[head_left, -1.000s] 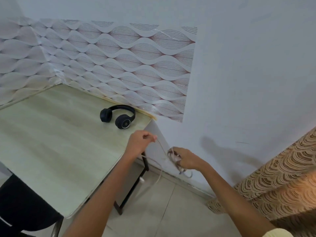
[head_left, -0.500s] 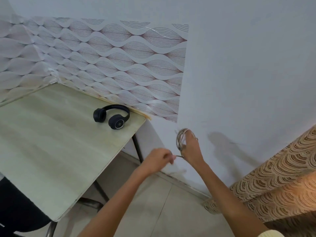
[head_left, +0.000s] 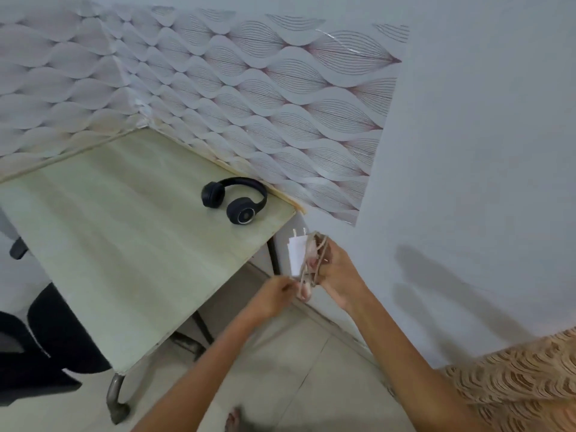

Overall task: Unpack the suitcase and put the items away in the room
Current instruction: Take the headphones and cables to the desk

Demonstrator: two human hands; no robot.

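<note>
My right hand holds a white charger plug with its pale cable coiled in loops around the fingers, just off the desk's right corner. My left hand pinches the cable's loose end right below the coil. Black headphones lie on the pale wooden desk near its far right corner, against the wall.
A black office chair stands at the desk's left front. Patterned wallpaper covers the wall behind the desk. A patterned bed cover shows at the lower right. Tiled floor lies below my arms.
The cable has been wound into a tight coil on my right hand, and the white plug now shows at its top. My left hand has moved up against the coil.
</note>
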